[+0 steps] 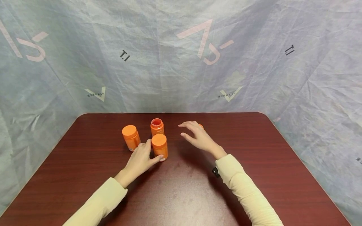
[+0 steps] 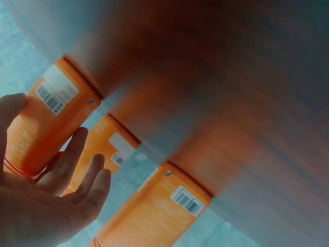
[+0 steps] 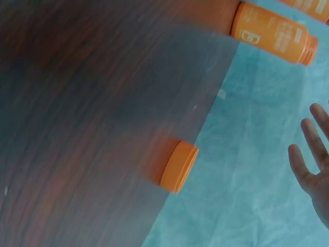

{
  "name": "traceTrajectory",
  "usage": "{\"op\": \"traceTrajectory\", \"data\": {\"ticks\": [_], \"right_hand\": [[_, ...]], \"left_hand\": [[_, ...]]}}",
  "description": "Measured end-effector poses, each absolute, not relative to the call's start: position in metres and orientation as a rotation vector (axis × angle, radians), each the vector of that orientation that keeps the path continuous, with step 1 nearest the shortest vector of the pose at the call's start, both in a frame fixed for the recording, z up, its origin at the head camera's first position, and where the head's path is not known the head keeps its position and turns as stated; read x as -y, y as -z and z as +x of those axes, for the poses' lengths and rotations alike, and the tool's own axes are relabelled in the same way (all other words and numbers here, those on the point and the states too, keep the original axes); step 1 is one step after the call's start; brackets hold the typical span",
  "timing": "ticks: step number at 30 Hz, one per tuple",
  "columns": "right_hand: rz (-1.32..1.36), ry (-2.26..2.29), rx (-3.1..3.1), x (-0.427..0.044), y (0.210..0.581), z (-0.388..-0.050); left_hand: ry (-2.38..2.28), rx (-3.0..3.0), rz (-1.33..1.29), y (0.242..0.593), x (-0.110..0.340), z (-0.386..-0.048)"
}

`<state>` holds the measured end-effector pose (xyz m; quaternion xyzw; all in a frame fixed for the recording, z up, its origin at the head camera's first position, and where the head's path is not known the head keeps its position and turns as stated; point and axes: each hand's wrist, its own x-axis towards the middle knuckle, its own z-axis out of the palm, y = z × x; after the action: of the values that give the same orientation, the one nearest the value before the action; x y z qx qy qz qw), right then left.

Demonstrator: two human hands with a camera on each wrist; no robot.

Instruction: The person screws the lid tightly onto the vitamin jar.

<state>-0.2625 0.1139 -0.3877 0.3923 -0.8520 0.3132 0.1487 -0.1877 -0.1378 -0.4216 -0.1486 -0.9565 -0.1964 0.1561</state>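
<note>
My left hand (image 1: 139,159) has its thumb and fingers around a capped orange jar (image 1: 160,147), which stands upright on the table. The left wrist view shows the thumb on one side of this jar (image 2: 49,118) and the fingers on the other. Just behind it stands an uncapped orange jar (image 1: 157,125) with its mouth bare. Left of my left hand is another capped orange jar (image 1: 130,137). My right hand (image 1: 199,136) hovers over the table with spread fingers, holding nothing. An orange lid (image 3: 179,166) lies on the table beyond it, mostly hidden in the head view.
The dark red wooden table (image 1: 181,194) has rounded far corners. A grey printed cloth (image 1: 158,62) hangs behind it and along both sides. A black device (image 1: 216,172) sits under the right wrist.
</note>
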Motion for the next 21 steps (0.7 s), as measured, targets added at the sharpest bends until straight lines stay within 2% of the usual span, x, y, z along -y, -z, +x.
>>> {"op": "traceTrajectory", "data": {"ticks": [21], "right_hand": [[0.725, -0.715, 2.703, -0.149, 0.402, -0.3]], "left_hand": [[0.569, 2.772, -0.31, 0.419, 0.169, -0.177]]}}
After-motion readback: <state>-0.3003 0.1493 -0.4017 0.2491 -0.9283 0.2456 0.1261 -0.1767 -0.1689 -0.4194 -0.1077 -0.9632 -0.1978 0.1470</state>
